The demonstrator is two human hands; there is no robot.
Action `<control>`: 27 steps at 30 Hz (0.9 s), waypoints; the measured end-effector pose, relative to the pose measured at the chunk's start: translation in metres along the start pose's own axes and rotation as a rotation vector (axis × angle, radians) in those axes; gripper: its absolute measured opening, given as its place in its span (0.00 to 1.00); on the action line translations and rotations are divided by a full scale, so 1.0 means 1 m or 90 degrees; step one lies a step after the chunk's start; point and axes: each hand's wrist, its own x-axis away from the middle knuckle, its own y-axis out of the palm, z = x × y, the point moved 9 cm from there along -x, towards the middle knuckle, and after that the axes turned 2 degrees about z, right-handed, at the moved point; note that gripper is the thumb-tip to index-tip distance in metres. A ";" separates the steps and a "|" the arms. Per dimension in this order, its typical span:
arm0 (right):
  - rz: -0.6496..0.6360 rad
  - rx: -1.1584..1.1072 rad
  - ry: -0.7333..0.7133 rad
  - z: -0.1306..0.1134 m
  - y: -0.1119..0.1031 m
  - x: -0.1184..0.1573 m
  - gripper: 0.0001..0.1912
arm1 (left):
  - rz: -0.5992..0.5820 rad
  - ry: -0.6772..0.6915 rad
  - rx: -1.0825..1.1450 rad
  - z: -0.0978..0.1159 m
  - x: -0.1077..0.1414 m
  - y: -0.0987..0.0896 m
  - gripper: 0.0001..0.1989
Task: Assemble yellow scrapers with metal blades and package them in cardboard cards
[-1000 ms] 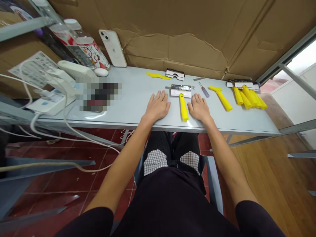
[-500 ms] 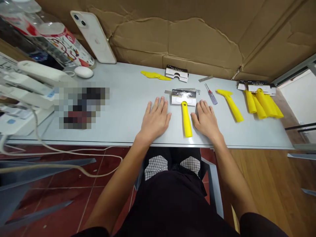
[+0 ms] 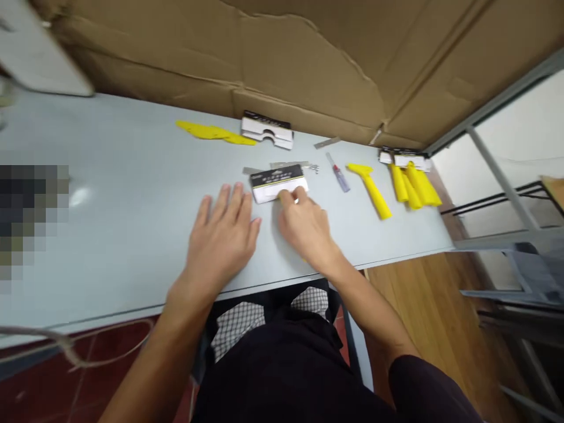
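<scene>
My right hand point(image 3: 306, 229) is closed over the yellow handle of a scraper, just below its black and white card point(image 3: 279, 183); the hand hides nearly all of the handle. To the left, my left hand point(image 3: 222, 235) lies flat on the table with its fingers spread, holding nothing. Behind the card are thin metal blades point(image 3: 288, 165) and small screws point(image 3: 314, 168). A screwdriver point(image 3: 339, 176) with a clear handle lies to the right, beside a yellow scraper handle point(image 3: 371, 191) without a card.
Yellow flat pieces point(image 3: 214, 133), folded cards point(image 3: 267, 129) and a metal blade point(image 3: 327, 143) lie near the cardboard wall point(image 3: 304, 64). Several carded yellow scrapers point(image 3: 412, 185) are at the right. A white phone point(image 3: 42, 50) leans at the back left.
My right hand has moved left onto the yellow handle and closed around it; the card is now tilted. My left hand stays flat. The view has shifted to the right and turned.
</scene>
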 end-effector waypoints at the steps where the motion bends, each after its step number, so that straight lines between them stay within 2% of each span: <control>1: -0.007 0.008 -0.014 0.002 0.001 0.005 0.23 | 0.006 0.002 0.012 0.001 0.000 -0.002 0.35; 5: -0.062 0.012 -0.043 0.020 0.002 0.047 0.21 | 0.008 -0.001 0.028 0.001 0.001 -0.005 0.36; 8: -0.089 0.016 -0.025 0.047 -0.007 0.085 0.22 | 0.026 0.013 0.013 0.002 0.003 -0.005 0.36; 11: -0.060 0.040 0.041 0.088 -0.038 0.109 0.24 | 0.021 0.028 0.011 0.001 0.004 -0.002 0.38; 13: 0.003 0.075 0.099 0.123 -0.073 0.112 0.24 | 0.008 0.030 0.016 0.000 0.004 0.000 0.39; 17: 0.164 0.179 0.192 0.214 -0.155 0.084 0.25 | 0.001 0.015 0.030 -0.002 0.004 0.000 0.40; 19: 0.203 0.219 0.216 0.267 -0.179 0.056 0.25 | -0.004 0.001 0.031 -0.002 0.004 0.001 0.39; 20: 0.206 0.236 0.229 0.294 -0.184 0.042 0.25 | -0.005 -0.007 0.030 -0.003 0.003 0.001 0.38; 23: 0.173 0.257 0.278 0.360 -0.173 0.001 0.25 | -0.005 -0.025 0.017 -0.003 0.002 0.000 0.38; 25: 0.161 0.255 0.281 0.379 -0.155 -0.018 0.24 | -0.016 -0.031 0.005 -0.002 0.001 0.001 0.38; 27: 0.140 0.248 0.269 0.380 -0.134 -0.030 0.24 | -0.020 -0.026 -0.006 -0.002 0.000 0.002 0.37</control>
